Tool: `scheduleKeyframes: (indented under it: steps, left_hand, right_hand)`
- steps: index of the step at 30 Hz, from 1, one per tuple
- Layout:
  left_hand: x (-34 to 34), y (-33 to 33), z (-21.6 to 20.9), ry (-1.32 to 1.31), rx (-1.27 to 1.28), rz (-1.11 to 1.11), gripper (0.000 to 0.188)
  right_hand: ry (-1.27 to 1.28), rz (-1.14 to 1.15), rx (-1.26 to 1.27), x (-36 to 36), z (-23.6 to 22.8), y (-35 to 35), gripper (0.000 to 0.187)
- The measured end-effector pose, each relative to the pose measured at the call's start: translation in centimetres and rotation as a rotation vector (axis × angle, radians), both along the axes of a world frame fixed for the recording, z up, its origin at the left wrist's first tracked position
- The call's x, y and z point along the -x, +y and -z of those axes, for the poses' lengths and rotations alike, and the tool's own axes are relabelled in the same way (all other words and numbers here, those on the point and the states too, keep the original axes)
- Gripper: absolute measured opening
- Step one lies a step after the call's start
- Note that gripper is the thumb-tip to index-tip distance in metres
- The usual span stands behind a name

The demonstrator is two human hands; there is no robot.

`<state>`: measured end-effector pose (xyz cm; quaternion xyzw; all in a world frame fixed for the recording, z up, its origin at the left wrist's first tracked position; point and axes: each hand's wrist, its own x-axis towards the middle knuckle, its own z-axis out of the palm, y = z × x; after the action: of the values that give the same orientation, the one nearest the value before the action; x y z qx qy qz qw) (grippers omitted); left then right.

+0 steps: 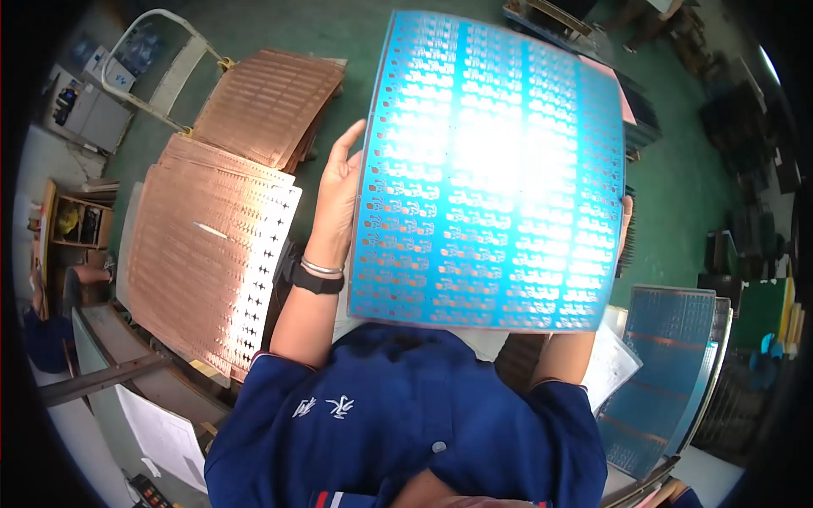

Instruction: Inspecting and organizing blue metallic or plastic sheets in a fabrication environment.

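A large blue circuit board panel [487, 178] with rows of copper-coloured patterns is held up in front of my chest, and bright glare covers its middle. My left hand [340, 186] grips its left edge, with the fingers partly hidden by the panel. At the opposite edge, only a little of my right hand [627, 217] shows around the side; the panel covers the rest. Left of my left wrist lies a stack of copper-coloured panels [195, 245], with another copper stack [267, 106] just beyond it.
A trolley with a pale tubular handle [161, 17] stands behind the copper stacks. Blue panels [656, 381] lean upright at the lower right, beside a paper sheet [611, 364]. More paper [161, 432] hangs at the lower left. Another person's leg [89, 275] shows at the far left.
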<state>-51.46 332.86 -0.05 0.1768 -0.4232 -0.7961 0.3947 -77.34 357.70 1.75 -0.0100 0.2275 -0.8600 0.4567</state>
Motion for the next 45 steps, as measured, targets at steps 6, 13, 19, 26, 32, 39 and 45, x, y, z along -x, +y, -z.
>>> scheduleKeyframes:
  steps: [6,13,19,26,32,39,45]
  left_hand:
    - [-0.6,-0.2,0.4,0.059,-0.206,0.135,0.033]
    - [-0.8,0.1,0.6,0.076,-0.187,0.151,0.029]
    - [-0.5,0.6,0.1,0.056,-0.175,0.092,0.027]
    - [-1.3,0.1,-0.3,0.043,-0.142,-0.022,0.027]
    - [-1.3,-1.0,-0.5,0.021,0.054,-0.101,0.024]
    - [-0.5,-1.9,1.5,0.105,0.428,-0.121,0.014]
    - [-0.7,-0.3,1.5,0.061,0.11,0.001,0.02]
  right_hand:
    - [0.011,-0.117,0.097,1.6,0.9,1.3,0.05]
    - [-0.023,0.163,0.113,-0.5,-0.4,0.6,0.032]
    - [0.187,0.38,-0.017,-1.5,-1.0,0.7,0.024]
    - [0.557,0.549,-0.201,-1.0,-1.6,1.2,0.032]
    - [0.919,0.202,-0.383,2.4,-2.6,3.7,0.038]
    - [1.002,0.49,-0.148,4.2,-0.1,4.0,0.016]
    - [0.095,0.096,-0.047,3.6,1.2,2.2,0.024]
